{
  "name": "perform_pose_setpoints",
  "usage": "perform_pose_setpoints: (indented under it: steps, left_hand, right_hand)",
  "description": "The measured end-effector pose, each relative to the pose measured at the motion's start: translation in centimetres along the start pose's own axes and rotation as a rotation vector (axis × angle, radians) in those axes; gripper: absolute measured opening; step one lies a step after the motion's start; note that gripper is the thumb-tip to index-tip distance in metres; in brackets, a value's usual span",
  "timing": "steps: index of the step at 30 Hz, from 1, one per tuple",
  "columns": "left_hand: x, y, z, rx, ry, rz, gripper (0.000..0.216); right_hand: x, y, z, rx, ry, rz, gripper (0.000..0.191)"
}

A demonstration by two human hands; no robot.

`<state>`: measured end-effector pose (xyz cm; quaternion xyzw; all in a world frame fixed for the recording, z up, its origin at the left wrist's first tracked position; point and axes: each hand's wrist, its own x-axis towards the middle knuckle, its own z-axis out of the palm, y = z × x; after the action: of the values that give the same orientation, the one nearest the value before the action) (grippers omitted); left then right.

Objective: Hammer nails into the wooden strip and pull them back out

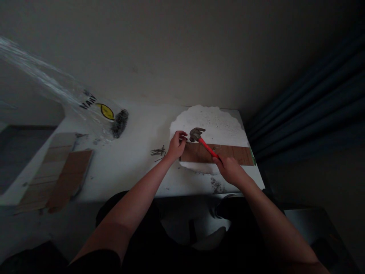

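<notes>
My right hand is wrapped round the red handle of a claw hammer, whose metal head is raised near the left end of a brown wooden board. At that same end, my left hand has its fingers curled in at the board's upper corner, close to the hammer head. What its fingertips hold, if anything, is too small and dark to make out. Under the board lies a white, ragged-edged sheet with dark specks on it. Several loose nails lie on the table just left of my left hand.
A clear plastic bag with dark pieces bunched at its end rests at the table's back left. More boards lie at the left edge of the white table. Blue curtains hang on the right, and a wall stands behind.
</notes>
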<state>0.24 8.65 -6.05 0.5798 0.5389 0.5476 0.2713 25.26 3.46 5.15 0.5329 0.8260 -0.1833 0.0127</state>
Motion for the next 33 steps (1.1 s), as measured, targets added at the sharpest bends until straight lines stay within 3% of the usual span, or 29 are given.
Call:
perform_pose_setpoints:
  steps: [5,8,10,11,14,17,19,22,26,33]
  left_hand:
    - [1.8,0.8,-1.5,-0.083,0.093,-0.027,0.017]
    - [3.5,-0.2,-4.3,-0.064,0.225,-0.056,0.020]
    - [4.0,-1.7,-6.8,0.064,0.216,-0.099,0.017]
    - [4.0,-2.7,-8.2,0.186,0.160,-0.109,0.013]
    - [3.3,-5.1,-11.8,0.697,-0.210,-0.158,0.016]
    - [2.5,-5.5,-13.5,1.127,-0.578,-0.462,0.018]
    - [2.3,-4.8,-13.4,1.240,-0.690,-0.579,0.029]
    - [2.2,-3.4,-11.9,1.242,-0.776,-0.589,0.039]
    - [1.7,-2.8,-9.8,1.212,-0.751,-0.556,0.036]
    - [1.4,-3.1,-9.0,1.204,-0.690,-0.564,0.026]
  right_hand:
    - [0.2,0.8,0.0,0.042,0.007,0.009,0.039]
    - [0.2,1.1,0.2,0.084,0.010,0.009,0.037]
    - [0.1,1.2,0.3,0.102,0.015,0.000,0.037]
    - [0.1,1.2,0.3,0.111,0.019,-0.009,0.037]
    - [0.1,1.3,0.7,0.151,0.022,-0.043,0.037]
    - [0.5,1.7,1.3,0.217,0.025,-0.051,0.034]
    - [0.8,2.1,1.8,0.354,-0.003,-0.018,0.032]
    - [1.0,2.4,2.0,0.780,-0.121,0.103,0.034]
    - [1.0,1.9,1.5,1.309,-0.237,0.180,0.040]
    - [1.5,2.1,0.9,1.443,-0.093,0.200,0.041]
